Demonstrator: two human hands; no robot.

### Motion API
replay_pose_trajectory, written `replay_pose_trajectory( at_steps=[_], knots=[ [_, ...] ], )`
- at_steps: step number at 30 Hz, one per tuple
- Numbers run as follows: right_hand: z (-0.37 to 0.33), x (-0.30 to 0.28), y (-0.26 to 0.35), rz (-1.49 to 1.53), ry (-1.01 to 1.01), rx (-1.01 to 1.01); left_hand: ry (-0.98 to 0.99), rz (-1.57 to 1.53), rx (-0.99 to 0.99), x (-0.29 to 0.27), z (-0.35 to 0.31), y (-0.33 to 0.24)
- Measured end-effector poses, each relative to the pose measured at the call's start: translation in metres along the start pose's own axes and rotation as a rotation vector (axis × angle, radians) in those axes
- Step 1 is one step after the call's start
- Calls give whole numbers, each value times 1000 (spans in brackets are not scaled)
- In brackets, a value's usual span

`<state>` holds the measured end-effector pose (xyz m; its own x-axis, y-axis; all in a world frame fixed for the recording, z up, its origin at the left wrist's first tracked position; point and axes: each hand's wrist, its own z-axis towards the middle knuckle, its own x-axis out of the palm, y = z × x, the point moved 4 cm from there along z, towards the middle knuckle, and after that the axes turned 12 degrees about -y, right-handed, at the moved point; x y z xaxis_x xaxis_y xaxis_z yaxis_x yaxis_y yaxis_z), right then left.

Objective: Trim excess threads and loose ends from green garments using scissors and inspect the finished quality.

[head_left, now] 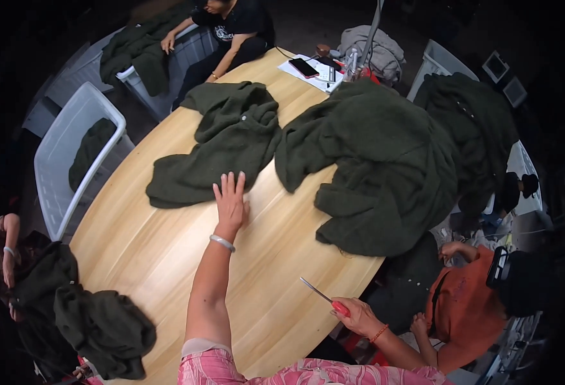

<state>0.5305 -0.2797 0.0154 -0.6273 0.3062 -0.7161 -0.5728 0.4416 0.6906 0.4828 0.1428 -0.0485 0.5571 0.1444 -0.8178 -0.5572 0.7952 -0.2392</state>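
My left hand (231,208) reaches forward with fingers spread, its fingertips at the near edge of a dark green knitted garment (221,157). That garment lies crumpled on the wooden table (167,263) and shows a small pale button. At the table's near right edge, my right hand (358,316) is closed round the red handle of a screwdriver-like tool (318,290). Its thin metal shaft points up and left, over the tabletop; I cannot make out the exact kind of tip. A larger heap of dark green garments (385,160) covers the table's right side.
A phone (303,67) rests on papers at the far end, near a metal stand. Grey plastic bins (45,173) with garments line the left. Co-workers sit around: one in black (241,32) far off, one in orange (465,305) at right, another at left beside more garments (106,327).
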Motion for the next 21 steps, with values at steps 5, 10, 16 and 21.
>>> replay_pose_trajectory(
  at_steps=[5,10,16,21],
  knots=[
    [8,-11,-11,13,-28,103,-7,98,-18,25,-29,18],
    [21,6,-6,58,-4,5,188,-100,55,-50,-138,6],
    [26,28,38,50,119,-116,334,-38,-138,-201,-308,27],
    [5,65,76,-20,301,-205,603,40,-469,-277,-387,40]
  ],
)
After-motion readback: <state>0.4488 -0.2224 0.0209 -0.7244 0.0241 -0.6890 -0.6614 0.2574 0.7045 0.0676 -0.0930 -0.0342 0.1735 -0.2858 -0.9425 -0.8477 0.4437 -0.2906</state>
